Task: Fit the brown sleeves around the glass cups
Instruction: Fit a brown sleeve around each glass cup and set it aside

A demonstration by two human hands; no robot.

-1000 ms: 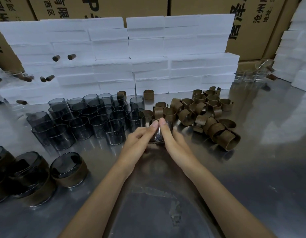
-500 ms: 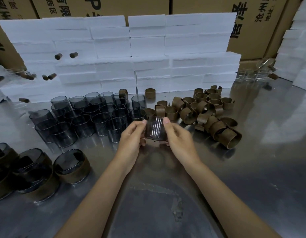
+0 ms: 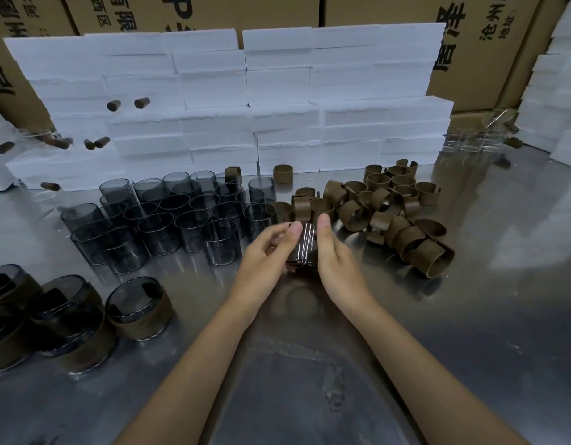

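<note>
At near left stand the finished sleeved cups, a small group. In the middle the left hand and right hand clamp one glass cup between them; its sleeve seems partly seated, though fingers hide the seam. Farther off, many bare glass cups wait at left and a heap of loose brown sleeves at right, so most work remains.

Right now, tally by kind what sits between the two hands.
glass cup: 1
brown sleeve: 1
Total: 2, both held between the left hand and the right hand.
</note>
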